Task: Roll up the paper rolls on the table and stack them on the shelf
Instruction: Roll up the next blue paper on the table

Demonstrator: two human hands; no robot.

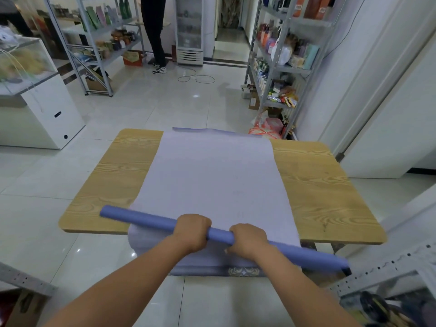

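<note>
On a wooden table (111, 185), a lavender paper sheet (212, 180) lies unrolled toward 12 o'clock, its rolled part (141, 219) slanting across the near edge from 9 to 4 o'clock, gripped by the left hand (192, 232) and, just beside it, the right hand (250, 241), fingers curled over it.

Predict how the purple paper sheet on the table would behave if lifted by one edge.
Probably floppy: the paper sheet droops over the table edge. The rolled part looks stiffer, yet likely to roll, being round.
</note>
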